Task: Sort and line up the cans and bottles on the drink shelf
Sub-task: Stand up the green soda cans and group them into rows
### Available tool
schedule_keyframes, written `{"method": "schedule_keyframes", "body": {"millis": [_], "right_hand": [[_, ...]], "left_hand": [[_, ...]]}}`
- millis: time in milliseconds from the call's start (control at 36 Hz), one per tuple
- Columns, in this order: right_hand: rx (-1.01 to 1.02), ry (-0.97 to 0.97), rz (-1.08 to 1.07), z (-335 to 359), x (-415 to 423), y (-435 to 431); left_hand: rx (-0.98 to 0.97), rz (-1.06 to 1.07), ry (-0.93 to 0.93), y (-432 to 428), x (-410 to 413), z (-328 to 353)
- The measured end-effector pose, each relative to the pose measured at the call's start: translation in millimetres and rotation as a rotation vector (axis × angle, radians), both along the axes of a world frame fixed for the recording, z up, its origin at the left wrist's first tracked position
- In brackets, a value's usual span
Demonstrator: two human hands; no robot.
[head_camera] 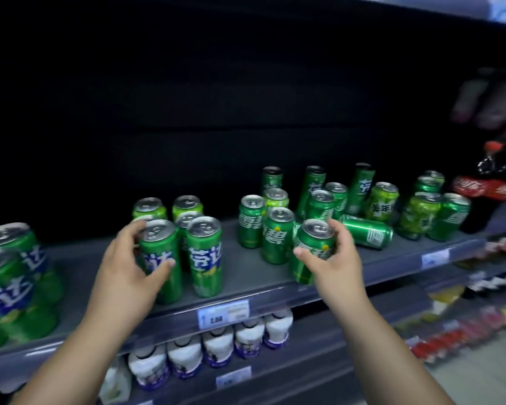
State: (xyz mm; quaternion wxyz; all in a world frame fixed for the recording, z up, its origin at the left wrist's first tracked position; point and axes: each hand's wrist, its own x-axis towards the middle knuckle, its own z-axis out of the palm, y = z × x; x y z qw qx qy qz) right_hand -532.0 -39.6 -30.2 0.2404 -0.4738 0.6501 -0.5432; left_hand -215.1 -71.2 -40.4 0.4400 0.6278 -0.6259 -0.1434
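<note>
My left hand (pixel 126 267) grips a tall green can with blue lettering (pixel 159 258) standing at the front of the grey drink shelf (pixel 246 276). A matching can (pixel 205 255) stands just right of it, with more behind. My right hand (pixel 336 258) holds a green Sprite can (pixel 313 249) tilted at the shelf's front. Left of that can stand two upright Sprite cans (pixel 276 235). Behind my right hand one green can (pixel 367 230) lies on its side, and several mixed green cans (pixel 380 200) stand scattered toward the right.
More green cans (pixel 6 276) crowd the shelf's far left. Cola bottles (pixel 494 188) stand at the right end. White bottles (pixel 216 343) fill the shelf below, under a price tag (pixel 222 312). Blurred goods fill the lower right shelves.
</note>
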Motion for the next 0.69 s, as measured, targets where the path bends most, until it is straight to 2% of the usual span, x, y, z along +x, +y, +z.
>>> {"method": "schedule_keyframes", "body": {"millis": [222, 361, 417, 472, 556, 639, 694], "right_hand": [[0.031, 0.105, 0.053, -21.9, -16.1, -42.6], [0.049, 0.201, 0.054, -24.4, -21.0, -43.6], [-0.007, 0.331, -0.017, -18.5, -16.6, -36.3], [-0.169, 0.420, -0.023, -8.8, -2.9, -25.7], [-0.323, 0.515, 0.173, 3.7, 28.9, -17.2], [-0.171, 0.477, 0.459, 17.5, 65.0, -17.2], [-0.077, 0.447, 0.574, 21.6, 84.9, -23.1]], "left_hand": [[-0.050, 0.077, 0.028, 5.7, -16.3, -3.7], [-0.055, 0.088, 0.117, 12.3, -24.8, -0.7], [-0.043, 0.069, 0.131, 14.0, -25.9, -0.9], [-0.030, 0.061, 0.140, 14.5, -24.2, -1.6], [-0.021, 0.058, 0.142, 14.3, -22.2, -1.1], [-0.017, 0.045, 0.147, 12.0, -17.8, 3.1], [-0.013, 0.016, 0.113, 8.0, -12.8, 9.8]]}}
